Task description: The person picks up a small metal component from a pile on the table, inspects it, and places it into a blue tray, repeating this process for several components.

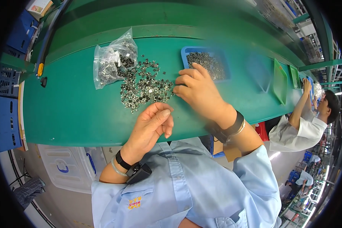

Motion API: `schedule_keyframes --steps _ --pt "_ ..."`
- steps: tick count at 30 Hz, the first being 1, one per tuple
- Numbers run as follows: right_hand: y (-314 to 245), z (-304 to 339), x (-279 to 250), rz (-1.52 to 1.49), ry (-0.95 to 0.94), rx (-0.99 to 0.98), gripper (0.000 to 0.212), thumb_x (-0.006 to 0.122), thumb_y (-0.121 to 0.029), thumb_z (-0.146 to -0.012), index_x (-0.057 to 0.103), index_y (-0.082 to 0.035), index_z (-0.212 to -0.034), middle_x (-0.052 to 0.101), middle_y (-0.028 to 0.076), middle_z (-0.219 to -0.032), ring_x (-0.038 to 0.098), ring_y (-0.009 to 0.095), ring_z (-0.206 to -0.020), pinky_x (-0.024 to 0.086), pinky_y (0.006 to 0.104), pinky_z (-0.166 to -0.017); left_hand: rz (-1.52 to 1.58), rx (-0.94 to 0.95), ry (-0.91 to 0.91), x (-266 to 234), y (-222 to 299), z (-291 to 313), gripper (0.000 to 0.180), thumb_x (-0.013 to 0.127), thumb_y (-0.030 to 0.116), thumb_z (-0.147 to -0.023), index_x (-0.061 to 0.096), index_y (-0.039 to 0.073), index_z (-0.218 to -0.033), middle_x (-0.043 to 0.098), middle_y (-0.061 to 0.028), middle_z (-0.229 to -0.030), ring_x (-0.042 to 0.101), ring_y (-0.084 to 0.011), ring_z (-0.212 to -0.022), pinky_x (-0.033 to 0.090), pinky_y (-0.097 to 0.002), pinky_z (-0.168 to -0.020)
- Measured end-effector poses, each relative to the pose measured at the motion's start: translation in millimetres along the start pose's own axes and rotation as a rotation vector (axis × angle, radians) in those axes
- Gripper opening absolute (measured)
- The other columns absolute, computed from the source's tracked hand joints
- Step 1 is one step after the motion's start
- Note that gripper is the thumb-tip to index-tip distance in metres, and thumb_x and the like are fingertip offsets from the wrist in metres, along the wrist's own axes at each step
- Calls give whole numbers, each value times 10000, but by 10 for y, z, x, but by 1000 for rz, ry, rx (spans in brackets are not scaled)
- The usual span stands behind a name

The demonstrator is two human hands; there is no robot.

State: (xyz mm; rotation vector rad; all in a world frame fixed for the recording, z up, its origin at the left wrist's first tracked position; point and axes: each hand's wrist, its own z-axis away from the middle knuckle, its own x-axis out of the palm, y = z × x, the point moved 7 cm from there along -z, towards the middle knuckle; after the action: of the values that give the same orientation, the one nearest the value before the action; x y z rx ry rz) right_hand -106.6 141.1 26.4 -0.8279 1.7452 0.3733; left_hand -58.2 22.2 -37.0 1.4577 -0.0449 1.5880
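A loose pile of small shiny metal and black parts [142, 89] lies on the green tabletop [83, 121]. My left hand [154, 121] hovers at the pile's near edge, fingers curled and thumb against the forefinger; whatever it may hold is hidden. At the pile's right edge, my right hand [199, 87] points its bent, closed fingertips down at the parts. Any part between them is too small to make out. Behind the pile on the left, a clear plastic bag [106, 57] holds more such parts. A blue tray [184, 57] with many small parts stands beyond my right hand.
Green trays [280, 81] stand at the table's right end, where a co-worker [302, 131] in a white shirt sits. A yellow-and-black tool [40, 70] is at the far left. Below the front edge stands a clear lidded bin [66, 163]; blue crates [5, 121] line the left side.
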Motion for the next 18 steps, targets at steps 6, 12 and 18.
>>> schedule_keyframes --steps 6,12,18 --pt "-153 145 -336 -213 143 73 229 752 -109 -665 651 -113 -870 584 27 -937 539 235 -1036 376 472 -972 -367 97 138 94 106 -22 167 513 170 -963 513 21 -1040 574 -57 -754 530 -113 -580 437 -248 -509" --pt "-267 291 -466 -242 216 93 260 771 -94 -646 642 -101 -871 599 32 -906 575 241 -944 407 463 -926 -275 26 66 195 -11 -77 184 507 194 -969 517 20 -1026 581 -63 -745 536 -112 -571 425 -243 -486" --pt "-305 418 -486 -295 286 164 253 765 -82 -651 638 -93 -869 609 29 -893 589 234 -886 428 456 -904 -199 -7 34 239 -81 -70 218 489 241 -978 536 28 -983 575 -58 -681 527 -108 -545 404 -227 -471"
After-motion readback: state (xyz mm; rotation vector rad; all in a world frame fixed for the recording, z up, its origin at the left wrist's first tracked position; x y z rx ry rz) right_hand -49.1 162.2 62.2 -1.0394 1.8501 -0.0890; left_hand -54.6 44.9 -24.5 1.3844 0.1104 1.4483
